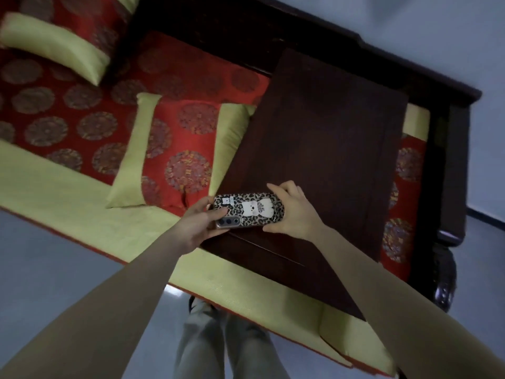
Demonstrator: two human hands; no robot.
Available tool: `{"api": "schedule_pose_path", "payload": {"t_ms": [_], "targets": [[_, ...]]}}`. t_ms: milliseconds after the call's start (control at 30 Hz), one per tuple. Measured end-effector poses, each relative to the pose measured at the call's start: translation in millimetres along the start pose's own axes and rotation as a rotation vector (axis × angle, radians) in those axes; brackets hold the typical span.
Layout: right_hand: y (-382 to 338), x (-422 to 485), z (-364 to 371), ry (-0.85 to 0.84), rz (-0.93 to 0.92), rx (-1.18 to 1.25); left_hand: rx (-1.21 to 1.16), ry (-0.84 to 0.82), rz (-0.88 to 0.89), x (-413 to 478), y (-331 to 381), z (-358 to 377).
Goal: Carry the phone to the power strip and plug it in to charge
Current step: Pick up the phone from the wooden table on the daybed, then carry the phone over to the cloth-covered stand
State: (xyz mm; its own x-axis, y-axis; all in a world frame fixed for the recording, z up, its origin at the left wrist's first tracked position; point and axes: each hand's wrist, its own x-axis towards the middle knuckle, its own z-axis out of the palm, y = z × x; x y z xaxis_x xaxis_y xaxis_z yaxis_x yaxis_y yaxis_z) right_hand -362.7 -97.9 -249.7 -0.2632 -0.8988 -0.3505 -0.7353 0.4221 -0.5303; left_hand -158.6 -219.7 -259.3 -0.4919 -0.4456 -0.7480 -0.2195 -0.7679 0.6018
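The phone point(247, 210) lies lengthwise between my hands, back side up, in a leopard-print case with a white bear figure; its camera lenses sit at the left end. My left hand point(198, 224) grips that left end, thumb on top. My right hand point(293, 212) wraps the right end, fingers over the far edge. The phone is at the near left corner of a dark wooden low table point(328, 138) that sits on the sofa. No power strip or charging cable shows in the head view.
A wooden sofa with red patterned, yellow-green edged seat cushions point(68, 187) fills the view. A red and green pillow point(175, 151) lies left of the table, another pillow point(54, 47) at the far left. The sofa's dark armrest point(451, 173) is right. Grey floor and my legs point(226, 343) are below.
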Motion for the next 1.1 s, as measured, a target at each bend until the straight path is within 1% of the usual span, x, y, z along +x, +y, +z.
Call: {"api": "schedule_pose_path", "payload": {"t_ms": [133,300,400,600,733,867,1033,1100], "targets": [[-73.6,19.9,23.9,-0.06,-0.2,-0.1,-0.123,0.121,0.009,-41.1,-4.8,-75.1],[-190.9,52.2,72.2,-0.172,-0.454,-0.213,-0.331,0.252,0.096,-103.2,-17.0,-180.8],[-274.3,64.6,111.4,-0.273,-0.548,-0.191,-0.433,0.327,0.166,-139.8,-26.1,-252.7],[-441.8,75.1,202.1,-0.407,-0.688,-0.263,-0.498,0.43,0.222,-217.3,-35.7,-411.9],[-542.3,86.4,251.1,-0.44,-0.773,-0.297,-0.546,0.513,0.223,-264.3,-27.0,-504.7],[-629.9,112.7,288.0,-0.455,-0.846,-0.337,-0.568,0.532,0.248,-290.3,-6.7,-587.9],[-738.0,166.3,333.7,-0.41,-0.951,-0.354,-0.598,0.608,0.29,-313.2,39.9,-690.2],[-786.8,191.8,353.8,-0.417,-0.984,-0.351,-0.599,0.651,0.296,-323.3,61.7,-736.2]]}}
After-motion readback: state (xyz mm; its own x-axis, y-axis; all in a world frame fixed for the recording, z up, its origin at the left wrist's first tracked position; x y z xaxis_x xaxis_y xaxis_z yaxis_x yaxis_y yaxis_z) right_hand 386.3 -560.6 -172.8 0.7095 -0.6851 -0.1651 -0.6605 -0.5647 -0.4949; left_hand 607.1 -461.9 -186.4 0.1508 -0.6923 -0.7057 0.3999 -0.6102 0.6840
